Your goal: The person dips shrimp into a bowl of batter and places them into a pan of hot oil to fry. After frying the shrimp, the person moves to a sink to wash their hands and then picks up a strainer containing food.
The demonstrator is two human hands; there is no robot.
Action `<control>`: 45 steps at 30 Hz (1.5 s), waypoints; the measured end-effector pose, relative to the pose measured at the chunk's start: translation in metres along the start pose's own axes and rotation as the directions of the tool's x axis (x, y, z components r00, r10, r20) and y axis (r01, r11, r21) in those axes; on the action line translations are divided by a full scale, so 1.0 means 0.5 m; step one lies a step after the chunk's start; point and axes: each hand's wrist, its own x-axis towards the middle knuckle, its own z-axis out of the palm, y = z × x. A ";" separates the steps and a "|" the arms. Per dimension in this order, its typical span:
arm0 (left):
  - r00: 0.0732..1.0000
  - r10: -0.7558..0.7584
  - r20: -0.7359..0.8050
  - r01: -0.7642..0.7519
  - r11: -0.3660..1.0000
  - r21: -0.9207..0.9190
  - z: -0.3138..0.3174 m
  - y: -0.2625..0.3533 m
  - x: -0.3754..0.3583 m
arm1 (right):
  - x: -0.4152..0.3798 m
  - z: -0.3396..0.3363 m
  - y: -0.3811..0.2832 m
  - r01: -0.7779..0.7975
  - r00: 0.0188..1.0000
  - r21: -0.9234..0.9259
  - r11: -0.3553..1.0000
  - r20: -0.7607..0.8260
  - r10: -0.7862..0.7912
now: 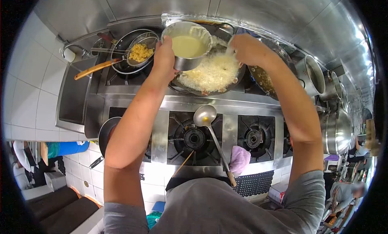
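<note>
My left hand [165,54] grips the side of a metal pot [186,64] that holds pale yellow batter [188,46]. The pot is held over the left part of a wok [242,76], where pale, foamy oil [210,74] bubbles with small bits at its near edge. Above the wok's right side is my right hand [248,48], its fingers bent downward and whitish at the tips. What those fingers hold, if anything, is hidden.
At the left, a strainer [141,61] with yellow fried bits rests over a pan [125,67]. Another pan of oil [262,80] stands right of the wok, beside tall pots [313,76]. A ladle [205,116] and purple cloth [240,159] lie across the front burners.
</note>
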 end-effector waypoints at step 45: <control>0.992 0.119 0.035 -0.112 0.981 -0.161 -0.050 0.022 -0.045 | 0.063 -0.064 -0.110 0.170 0.953 -0.118 0.978 -0.235 -0.193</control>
